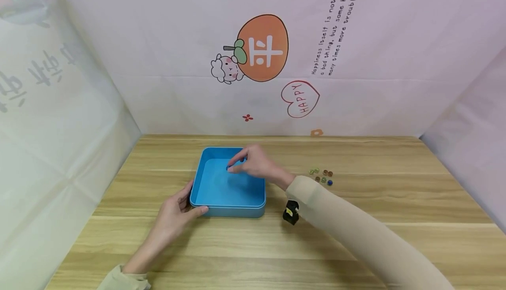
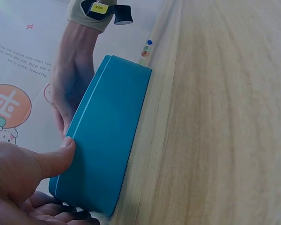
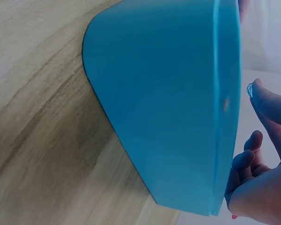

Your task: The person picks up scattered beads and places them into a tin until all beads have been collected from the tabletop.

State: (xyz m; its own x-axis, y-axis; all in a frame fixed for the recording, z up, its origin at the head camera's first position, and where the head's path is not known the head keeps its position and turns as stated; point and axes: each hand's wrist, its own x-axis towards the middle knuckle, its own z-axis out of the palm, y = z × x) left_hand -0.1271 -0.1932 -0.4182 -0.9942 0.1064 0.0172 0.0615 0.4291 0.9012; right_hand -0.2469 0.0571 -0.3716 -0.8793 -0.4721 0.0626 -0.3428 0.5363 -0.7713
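Note:
A shallow blue square box (image 1: 237, 212) with an open top stands on the wooden table. My left hand (image 1: 171, 215) grips its near left corner, the thumb (image 2: 61, 157) on the front side by the rim and the fingers round the left side, partly hidden. Over the inside of the box, my right hand (image 1: 258, 163) pinches a small dark blue marble (image 1: 228, 168) between thumb and index finger. In the right wrist view the marble (image 3: 249, 90) looks glassy, at the fingertips above the rim. The other right fingers are loosely bent.
Right of the box, several small glass marbles (image 1: 324, 179) in green, brown and blue lie loose on the table (image 1: 356, 224). A black wrist camera (image 1: 291, 213) hangs below the right sleeve. A printed white cloth (image 1: 178, 61) stands behind the table and at both sides.

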